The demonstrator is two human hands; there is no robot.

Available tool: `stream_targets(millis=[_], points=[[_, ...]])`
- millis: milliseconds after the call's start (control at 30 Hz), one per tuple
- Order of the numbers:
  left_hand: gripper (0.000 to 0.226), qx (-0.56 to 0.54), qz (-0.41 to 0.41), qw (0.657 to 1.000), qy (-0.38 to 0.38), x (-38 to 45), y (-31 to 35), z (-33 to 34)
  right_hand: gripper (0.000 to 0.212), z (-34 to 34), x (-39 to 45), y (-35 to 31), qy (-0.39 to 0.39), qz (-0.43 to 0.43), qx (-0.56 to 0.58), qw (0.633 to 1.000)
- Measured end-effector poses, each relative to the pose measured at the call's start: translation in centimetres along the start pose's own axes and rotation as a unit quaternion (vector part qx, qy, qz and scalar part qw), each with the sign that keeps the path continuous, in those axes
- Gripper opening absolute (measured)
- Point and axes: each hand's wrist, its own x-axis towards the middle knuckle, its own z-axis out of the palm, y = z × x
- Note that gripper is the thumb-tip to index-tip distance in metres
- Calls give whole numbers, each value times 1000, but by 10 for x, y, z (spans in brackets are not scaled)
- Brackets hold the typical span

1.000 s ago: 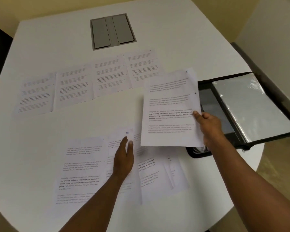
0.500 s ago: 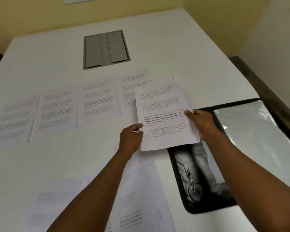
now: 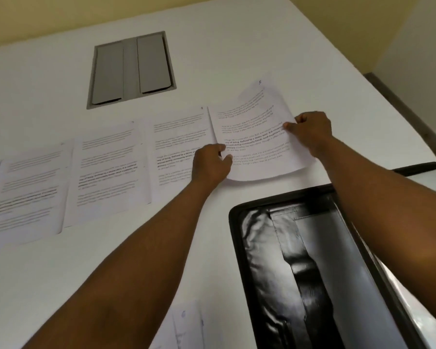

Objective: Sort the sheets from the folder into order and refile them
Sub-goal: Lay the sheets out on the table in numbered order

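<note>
Where the sheet marked 5 [image 3: 259, 137] had hung in the air over the near corner of the folder [image 3: 310, 268] half a second before, it now lay at the far side of the folder, its left edge just beside the last page in the row of sheets [image 3: 106, 170] laid out on the table [image 3: 237, 46]. In the head view, the left hand [image 3: 209, 165] pinched the sheet's left edge and the right hand [image 3: 312, 133] gripped its right edge, the paper bowed between them and not yet flat. The folder lay open, nearest the person on the right. More unsorted pages [image 3: 184, 326] showed left of the folder's near end. Judging by this, the row had reached its fifth page, with releasing and flattening next.
</note>
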Motion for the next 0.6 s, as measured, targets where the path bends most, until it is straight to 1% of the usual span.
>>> stream_targets(millis=[133, 200, 300, 333, 400, 467, 533, 600], points=[[43, 80, 30, 996, -15, 27, -4, 25, 27, 2, 34, 15, 10, 4, -36, 999], [41, 109, 46, 993, -17, 31, -8, 34, 37, 5, 42, 24, 16, 0, -67, 998], [41, 141, 71, 987, -6, 32, -12, 42, 58, 11, 36, 34, 40, -33, -151, 987], [41, 142, 72, 987, -1, 33, -13, 42, 59, 15, 32, 36, 40, -54, -181, 981], [41, 139, 71, 988, 2, 34, -12, 41, 55, 22, 23, 38, 28, -95, -257, 961], [38, 142, 77, 987, 2, 31, -10, 39, 53, 25, 12, 37, 28, -104, -316, 943], [36, 141, 83, 986, 15, 20, -9, 32, 55, 24, -3, 33, 60, -114, -352, 927], [37, 135, 90, 986, 27, 1, -10, 22, 56, 21, -24, 30, 87, -146, -368, 914]])
